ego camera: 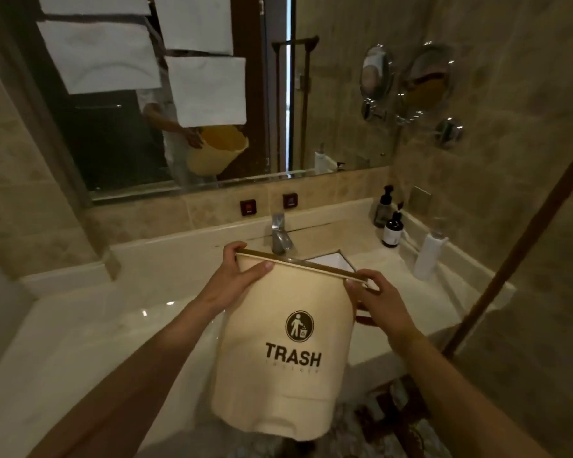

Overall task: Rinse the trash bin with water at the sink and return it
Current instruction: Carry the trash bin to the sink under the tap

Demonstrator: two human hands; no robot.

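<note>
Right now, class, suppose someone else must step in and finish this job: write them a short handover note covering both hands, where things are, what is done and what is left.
Left hand: gripping the rim of the trash bin on its left side.
Right hand: gripping the rim on its right side.
Bin: held in the air in front of the counter, tilted with its mouth toward the faucet and the sink behind it.
Done: bin brought to the sink.
No water is visibly running, and whether the bin has been rinsed cannot be told.
Left: rinse if not yet done, empty the bin, return it.
</note>
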